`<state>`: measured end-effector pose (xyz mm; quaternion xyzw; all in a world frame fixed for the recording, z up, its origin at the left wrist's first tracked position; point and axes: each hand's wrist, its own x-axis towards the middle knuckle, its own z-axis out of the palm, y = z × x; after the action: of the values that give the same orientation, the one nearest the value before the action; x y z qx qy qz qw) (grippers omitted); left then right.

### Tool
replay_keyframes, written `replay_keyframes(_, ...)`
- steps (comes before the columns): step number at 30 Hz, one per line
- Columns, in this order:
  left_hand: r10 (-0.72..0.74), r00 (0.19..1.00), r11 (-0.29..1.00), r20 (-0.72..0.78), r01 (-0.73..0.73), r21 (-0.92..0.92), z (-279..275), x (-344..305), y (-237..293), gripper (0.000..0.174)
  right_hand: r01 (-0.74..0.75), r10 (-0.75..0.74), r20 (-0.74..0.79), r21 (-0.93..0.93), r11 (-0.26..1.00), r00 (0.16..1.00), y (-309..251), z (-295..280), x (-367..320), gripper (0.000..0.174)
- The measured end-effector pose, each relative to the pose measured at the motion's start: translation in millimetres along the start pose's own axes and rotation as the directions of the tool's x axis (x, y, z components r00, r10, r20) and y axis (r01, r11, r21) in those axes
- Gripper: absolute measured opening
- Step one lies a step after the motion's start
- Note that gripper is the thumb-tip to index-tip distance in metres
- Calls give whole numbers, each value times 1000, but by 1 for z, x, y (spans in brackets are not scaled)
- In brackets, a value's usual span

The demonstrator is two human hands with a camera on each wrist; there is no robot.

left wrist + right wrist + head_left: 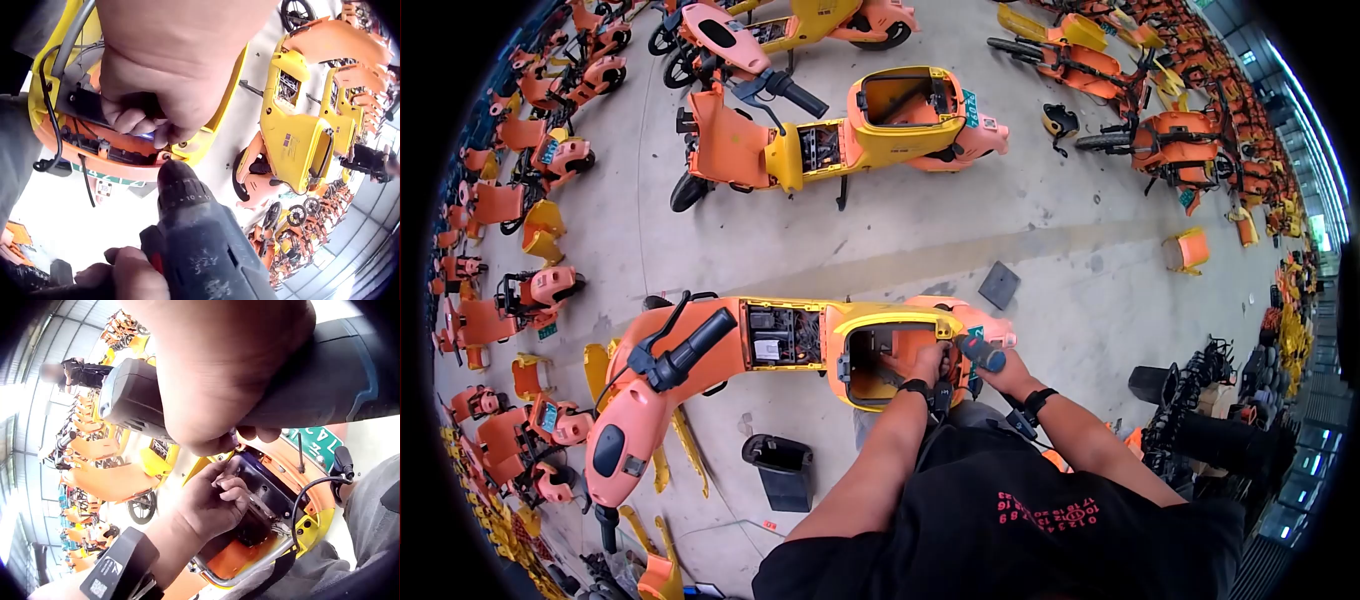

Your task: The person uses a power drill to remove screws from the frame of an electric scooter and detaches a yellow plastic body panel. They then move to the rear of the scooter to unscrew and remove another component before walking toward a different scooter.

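My right hand (1012,378) grips a cordless drill (206,244) by its handle. In the left wrist view, its chuck (181,187) points at the corner of the orange-and-yellow scooter's tail, right by a screw hole. My left hand (169,81) reaches across the open seat compartment (860,365), its fingers curled at a dark plastic part (262,484) just inside the tail. A bit of blue shows under the fingertips. From the right wrist, the left hand's thumb and fingers pinch close to the yellow rim. A black cable (312,487) loops beside them.
An open battery bay (782,335) lies ahead of the seat compartment. A black bin (785,470) and a dark flat panel (999,285) are on the floor. Another stripped scooter (830,140) stands opposite, with rows of scooters at both sides. A person (369,164) is in the background.
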<state>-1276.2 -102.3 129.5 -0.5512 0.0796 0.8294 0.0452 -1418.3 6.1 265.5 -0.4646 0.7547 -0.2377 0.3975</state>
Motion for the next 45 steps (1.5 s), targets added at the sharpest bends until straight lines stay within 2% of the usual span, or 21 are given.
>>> replay_keyframes(2,-19,999,999,47,21,-37,6,-2,0,19,36,-36,-3,-58,998,999,5,-2,0,32)
replay_keyframes(4,-33,996,998,88,38,-59,9,-3,0,20,-16,26,40,-227,974,999,6,-3,2,39)
replay_keyframes(7,-41,993,996,114,50,-79,12,-3,-1,23,-55,83,124,-214,975,989,3,-8,1,46)
replay_keyframes(11,-41,992,994,122,54,-98,14,-4,1,26,-46,86,152,-249,967,985,-11,-11,0,44)
replay_keyframes(14,-33,991,994,130,46,-103,16,-9,4,29,-24,43,99,-183,983,994,-8,-8,-12,47)
replay_keyframes(16,10,983,996,185,6,-85,15,-12,2,30,81,-81,5,-100,992,997,-3,-6,-16,39)
replay_keyframes(17,7,983,996,185,10,-91,11,0,-1,30,79,-79,11,-102,992,997,1,-3,-17,39)
replay_keyframes(18,-15,985,989,170,40,-143,8,13,-3,27,-81,80,18,76,994,997,5,0,-18,33)
replay_keyframes(19,-40,987,978,155,71,-195,9,13,-3,24,-241,236,53,247,938,970,6,2,-20,27)
replay_keyframes(20,-45,989,979,142,72,-191,9,12,-4,24,-221,226,16,284,933,974,6,4,-19,18)
replay_keyframes(21,-47,989,977,139,75,-201,9,11,-4,24,-224,226,26,281,933,974,6,6,-17,18)
replay_keyframes(24,3,962,993,274,29,-113,8,-1,-1,29,-321,337,17,354,878,941,-3,10,-11,15)
replay_keyframes(28,-32,964,987,263,72,-141,9,-7,1,27,-315,360,-18,448,837,933,2,18,-10,14)
replay_keyframes(29,-30,964,987,266,71,-147,9,-2,0,27,-315,359,-16,443,839,933,0,17,-9,14)
replay_keyframes(31,-26,993,989,113,42,-144,9,10,-6,24,-355,391,-24,368,860,920,-6,17,-9,13)
replay_keyframes(34,-31,993,989,112,46,-138,6,22,-10,24,-346,365,-10,294,891,931,-16,15,-9,12)
replay_keyframes(38,-34,990,981,138,59,-182,7,19,-8,25,-338,358,-2,325,883,934,-12,16,-8,19)
replay_keyframes(40,-33,988,977,150,64,-205,8,16,-8,25,-255,264,-13,215,943,965,-8,16,-9,19)
replay_keyframes(41,-34,988,975,153,66,-214,9,15,-8,26,-256,265,-14,213,943,964,-9,14,-8,19)
replay_keyframes(43,-33,988,971,153,68,-229,9,14,-7,26,-369,371,31,198,908,928,-9,12,-5,20)
replay_keyframes(45,-28,989,968,148,63,-242,8,15,-6,27,-339,339,28,151,929,941,-9,11,-3,20)
